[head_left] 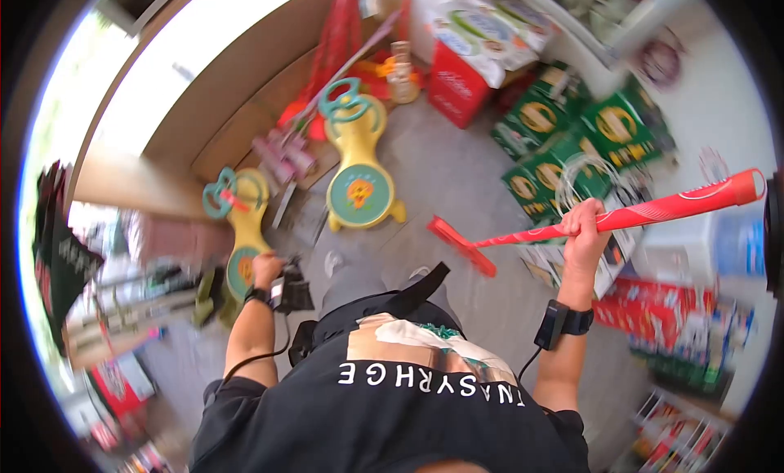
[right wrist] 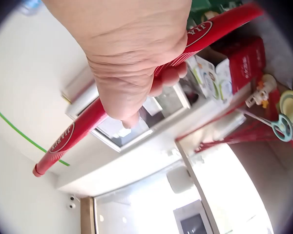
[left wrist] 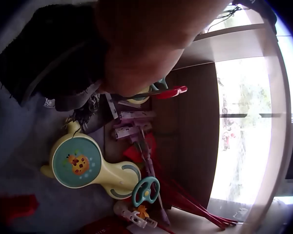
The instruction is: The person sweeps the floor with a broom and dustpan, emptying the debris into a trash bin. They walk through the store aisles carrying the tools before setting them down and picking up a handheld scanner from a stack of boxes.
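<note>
My right hand (head_left: 581, 222) grips the long red handle of a broom (head_left: 653, 213), whose red head (head_left: 462, 246) is low over the floor. White lettering runs along the handle (right wrist: 63, 139) in the right wrist view. My left hand (head_left: 267, 269) has its fingers curled, with a black frayed bundle (left wrist: 49, 53) trailing loose strands beneath it. Past that hand sticks out a thin dark piece with a red end (left wrist: 176, 92). How the left fingers hold the bundle is hidden, and I cannot tell exactly what it is.
Two yellow ride-on toys stand ahead, one in the middle (head_left: 359, 163) and one (head_left: 249, 216) by the left hand. Green boxes (head_left: 539, 114) and a red carton (head_left: 454, 85) line the right wall. Coiled white cable (head_left: 584, 179) lies near the broom. Red goods (head_left: 649, 306) sit at right.
</note>
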Demonstrator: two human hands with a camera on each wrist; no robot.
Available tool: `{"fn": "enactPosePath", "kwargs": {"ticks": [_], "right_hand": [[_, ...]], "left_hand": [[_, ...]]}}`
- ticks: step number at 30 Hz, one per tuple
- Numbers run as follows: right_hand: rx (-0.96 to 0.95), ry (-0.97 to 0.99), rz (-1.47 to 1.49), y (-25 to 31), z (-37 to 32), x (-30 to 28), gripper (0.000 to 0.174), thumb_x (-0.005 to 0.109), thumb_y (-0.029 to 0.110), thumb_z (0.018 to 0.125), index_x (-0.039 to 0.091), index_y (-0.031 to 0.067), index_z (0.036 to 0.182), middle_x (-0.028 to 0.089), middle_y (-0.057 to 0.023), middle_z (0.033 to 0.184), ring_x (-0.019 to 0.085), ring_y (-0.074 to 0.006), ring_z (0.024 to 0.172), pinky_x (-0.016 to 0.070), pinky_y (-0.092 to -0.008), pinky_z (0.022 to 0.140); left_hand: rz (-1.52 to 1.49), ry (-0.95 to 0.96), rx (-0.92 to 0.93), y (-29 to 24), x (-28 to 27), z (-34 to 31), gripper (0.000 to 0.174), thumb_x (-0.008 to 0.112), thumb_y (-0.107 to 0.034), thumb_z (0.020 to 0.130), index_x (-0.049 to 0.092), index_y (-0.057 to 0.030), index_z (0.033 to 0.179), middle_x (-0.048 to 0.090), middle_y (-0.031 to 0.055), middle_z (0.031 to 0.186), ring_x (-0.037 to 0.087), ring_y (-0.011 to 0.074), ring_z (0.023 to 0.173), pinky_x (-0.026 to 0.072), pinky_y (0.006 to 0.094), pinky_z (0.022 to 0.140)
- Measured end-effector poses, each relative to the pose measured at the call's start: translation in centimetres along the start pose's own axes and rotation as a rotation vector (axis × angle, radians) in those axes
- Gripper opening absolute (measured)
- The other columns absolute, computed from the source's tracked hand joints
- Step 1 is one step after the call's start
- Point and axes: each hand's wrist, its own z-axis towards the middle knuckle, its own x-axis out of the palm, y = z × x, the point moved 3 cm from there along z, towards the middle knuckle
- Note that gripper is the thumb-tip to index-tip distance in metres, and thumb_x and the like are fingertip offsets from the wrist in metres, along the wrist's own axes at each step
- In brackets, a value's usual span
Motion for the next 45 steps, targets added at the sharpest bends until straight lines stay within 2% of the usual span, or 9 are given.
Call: {"fn": "enactPosePath", "kwargs": {"ticks": [16,21,25,29,31,36,39,42,45], "right_hand": [[0.376,0.863,0.038,-11.5,-9.2,36.8,0.028,0.058,0.015,0.081,0.042,0.0084,0.058,0.038,0.0038,0.047,0.036,-0.0051,0.042,0.0282,-0.0199,0.04],[0.254,1.14,-0.174,-16.7,-20.3,50.6,0.022,0.059,0.013,0.079,0.049,0.0047,0.062,0.039,0.0059,0.052,0.034,-0.0035,0.048,0.0312,-0.0214,0.043],[0.438,1.299,-0.155,-15.7,-29.1,57.6,0.019,0.062,0.02,0.075,0.056,0.0022,0.075,0.052,-0.0026,0.062,0.047,-0.0102,0.06,0.0404,-0.0261,0.055],[-0.488,1.702,-0.443,-19.2,-29.0,60.4,0.043,0.069,0.031,0.061,0.053,0.0066,0.092,0.047,-0.015,0.108,0.039,-0.0289,0.105,0.0324,-0.0379,0.087],[-0.362,1.772,-0.744,-24.1,-26.6,60.5,0.066,0.07,0.038,0.059,0.046,0.0104,0.113,0.042,-0.0141,0.118,0.033,-0.0308,0.115,0.0272,-0.0386,0.095],[-0.22,1.26,-1.586,-35.5,-19.7,60.3,0.076,0.066,0.045,0.063,0.034,0.0106,0.123,0.044,-0.0145,0.119,0.04,-0.0338,0.111,0.0373,-0.0441,0.087],[-0.064,1.251,-1.496,-41.6,-18.7,59.8,0.074,0.063,0.041,0.065,0.032,0.0061,0.123,0.044,-0.019,0.118,0.042,-0.0338,0.109,0.0337,-0.0443,0.091],[0.195,1.394,-1.054,-54.4,-17.3,59.1,0.044,0.058,0.036,0.07,0.054,-0.0006,0.094,0.06,-0.0188,0.078,0.06,-0.0288,0.073,0.047,-0.0367,0.064],[0.463,1.355,-0.945,-50.3,-20.6,57.9,0.034,0.047,0.028,0.08,0.052,-0.0033,0.068,0.052,-0.0108,0.051,0.051,-0.0202,0.041,0.0385,-0.0309,0.038]], "left_hand": [[-0.575,-0.019,-0.289,14.2,-4.9,-12.2,0.05,0.072,-0.029,0.059,0.058,-0.0065,0.102,0.058,0.0071,0.069,0.055,0.0149,0.065,0.0457,0.0275,0.064],[-0.703,0.023,0.116,11.0,-12.4,-5.8,0.067,0.074,-0.031,0.058,0.048,-0.0101,0.117,0.049,0.0027,0.061,0.048,0.0111,0.057,0.0422,0.0265,0.056],[-0.754,-0.199,0.368,10.8,-12.4,1.4,0.045,0.068,-0.035,0.064,0.056,-0.011,0.1,0.057,0.0105,0.069,0.056,0.0224,0.065,0.0441,0.0319,0.059],[-0.484,-0.262,0.228,14.0,-15.3,0.2,0.024,0.063,-0.026,0.071,0.057,-0.0053,0.083,0.057,0.0063,0.066,0.055,0.0188,0.065,0.0437,0.0292,0.061],[-0.576,-0.23,0.042,15.9,-16.4,-2.0,0.021,0.062,-0.027,0.074,0.058,-0.0063,0.073,0.058,0.0073,0.064,0.056,0.0189,0.063,0.044,0.0306,0.059],[-0.905,-0.426,-0.104,22.9,-15.6,-9.0,0.019,0.062,-0.022,0.075,0.057,-0.0037,0.072,0.057,0.0037,0.063,0.055,0.0128,0.061,0.0431,0.0276,0.056],[-1.013,-0.575,-0.21,25.9,-16.3,-16.4,0.013,0.061,-0.016,0.076,0.059,-0.0037,0.074,0.056,0.002,0.066,0.052,0.0098,0.064,0.043,0.0246,0.059],[-0.926,-0.693,-0.521,28.8,-16.6,-23.8,0.013,0.058,-0.018,0.079,0.059,-0.0052,0.078,0.057,0.0013,0.07,0.054,0.0107,0.067,0.0436,0.0258,0.062],[-0.778,-0.94,-0.678,30.5,-16.9,-30.1,0.017,0.058,-0.019,0.078,0.058,-0.0017,0.079,0.058,0.0028,0.071,0.053,0.0108,0.067,0.0426,0.0254,0.063]]}}
